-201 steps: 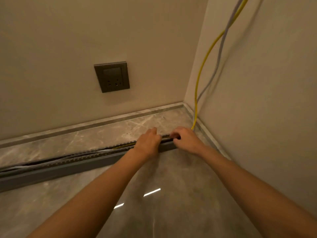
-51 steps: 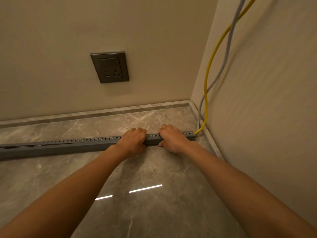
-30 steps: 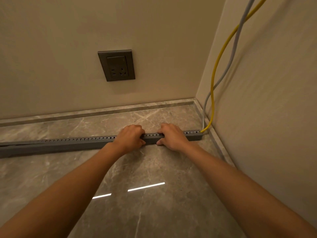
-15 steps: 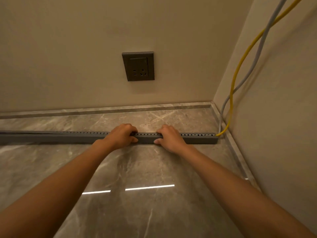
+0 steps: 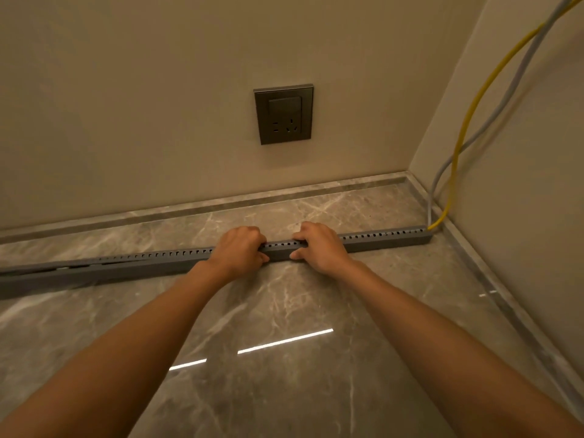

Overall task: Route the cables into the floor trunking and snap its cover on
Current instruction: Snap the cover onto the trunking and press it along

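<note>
Grey trunking cover (image 5: 379, 237), long, light, stiff yet springy, on floor; left hand (image 5: 240, 249) and right hand (image 5: 319, 245) clamped over it mid-length; best pressed leftward of grip, where unseated.

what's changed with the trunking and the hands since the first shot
The cover now sits shut over the right stretch of the trunking, hiding the cables there. Left hand and right hand moved leftward along it. Far left remains open; yellow cable unchanged.
</note>
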Available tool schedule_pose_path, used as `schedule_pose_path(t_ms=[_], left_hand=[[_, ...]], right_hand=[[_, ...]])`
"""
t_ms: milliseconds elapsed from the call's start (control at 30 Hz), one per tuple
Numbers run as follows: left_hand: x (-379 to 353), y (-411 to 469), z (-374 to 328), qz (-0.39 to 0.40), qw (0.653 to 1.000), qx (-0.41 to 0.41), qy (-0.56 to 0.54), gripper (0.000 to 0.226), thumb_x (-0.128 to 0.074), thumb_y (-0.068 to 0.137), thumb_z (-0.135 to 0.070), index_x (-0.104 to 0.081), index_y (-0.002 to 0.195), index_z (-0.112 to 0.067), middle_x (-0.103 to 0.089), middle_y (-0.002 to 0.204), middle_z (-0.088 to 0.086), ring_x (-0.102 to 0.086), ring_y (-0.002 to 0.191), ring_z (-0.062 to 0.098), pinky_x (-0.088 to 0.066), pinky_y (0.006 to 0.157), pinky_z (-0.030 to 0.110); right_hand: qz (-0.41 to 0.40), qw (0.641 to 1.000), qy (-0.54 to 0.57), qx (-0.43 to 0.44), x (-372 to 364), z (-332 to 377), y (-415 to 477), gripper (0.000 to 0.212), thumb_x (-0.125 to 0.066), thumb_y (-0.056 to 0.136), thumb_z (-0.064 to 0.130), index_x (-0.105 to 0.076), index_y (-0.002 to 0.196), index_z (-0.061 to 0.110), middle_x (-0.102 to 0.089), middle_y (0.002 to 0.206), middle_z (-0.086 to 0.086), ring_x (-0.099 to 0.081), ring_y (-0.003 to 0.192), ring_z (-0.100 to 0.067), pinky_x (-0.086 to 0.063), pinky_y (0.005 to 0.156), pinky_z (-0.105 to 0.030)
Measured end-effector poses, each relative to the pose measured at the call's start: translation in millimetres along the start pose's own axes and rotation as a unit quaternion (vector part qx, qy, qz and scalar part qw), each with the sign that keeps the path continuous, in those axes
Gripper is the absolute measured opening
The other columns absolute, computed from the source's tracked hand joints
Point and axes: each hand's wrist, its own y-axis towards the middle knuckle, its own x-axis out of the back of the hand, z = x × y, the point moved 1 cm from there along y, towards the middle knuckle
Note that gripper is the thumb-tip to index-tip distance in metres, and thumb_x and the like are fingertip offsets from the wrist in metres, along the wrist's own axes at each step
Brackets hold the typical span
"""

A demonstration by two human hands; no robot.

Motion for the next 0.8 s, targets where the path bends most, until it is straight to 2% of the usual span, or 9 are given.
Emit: schedule_pose_path(t_ms=[233,400,567,633,800], left_hand=[[-2,0,13,0.008,0.997,-0.016,-0.075,0.034,-0.062,0.088,-0.028,-0.06,0.116,-0.009,-0.059,0.117,0.012,-0.055,0.108,0.028,-0.044,0.086,0.035],[1,-13,54,0.027,0.993,0.015,-0.11,0.035,-0.067,0.084,-0.028,-0.064,0.113,-0.009,-0.065,0.113,0.014,-0.058,0.104,0.028,-0.048,0.086,0.036],[3,-26,86,0.011,0.981,0.062,-0.184,0.031,-0.071,0.081,-0.022,-0.069,0.11,-0.01,-0.07,0.108,0.014,-0.06,0.093,0.024,-0.041,0.074,0.027],[1,-29,86,-0.004,0.984,0.055,-0.171,0.03,-0.07,0.082,-0.022,-0.069,0.111,-0.011,-0.07,0.107,0.013,-0.058,0.089,0.022,-0.04,0.073,0.028],[-3,-33,80,-0.043,0.993,0.028,-0.107,0.028,-0.064,0.086,-0.025,-0.068,0.11,-0.011,-0.067,0.107,0.011,-0.058,0.1,0.028,-0.044,0.081,0.034]], right_hand=[[0.006,0.998,-0.046,-0.034,3,14,0,0.025,-0.068,0.081,0.024,-0.066,0.098,0.005,-0.063,0.107,-0.014,-0.058,0.1,-0.031,-0.044,0.082,-0.034],[0.008,0.999,-0.05,-0.015,-13,43,3,0.032,-0.066,0.082,0.026,-0.063,0.109,0.009,-0.058,0.114,-0.013,-0.055,0.106,-0.031,-0.042,0.091,-0.037],[0.012,1.0,0.007,0.01,-36,79,11,0.031,-0.064,0.084,0.026,-0.063,0.111,0.011,-0.06,0.114,-0.013,-0.054,0.107,-0.03,-0.038,0.096,-0.038],[0.006,1.0,0.014,0.011,-40,86,13,0.031,-0.064,0.084,0.026,-0.063,0.111,0.011,-0.06,0.113,-0.013,-0.054,0.106,-0.03,-0.039,0.095,-0.038],[-0.002,1.0,-0.011,0.023,-43,86,12,0.028,-0.062,0.085,0.023,-0.063,0.108,0.007,-0.057,0.112,-0.014,-0.051,0.105,-0.029,-0.039,0.092,-0.038]])
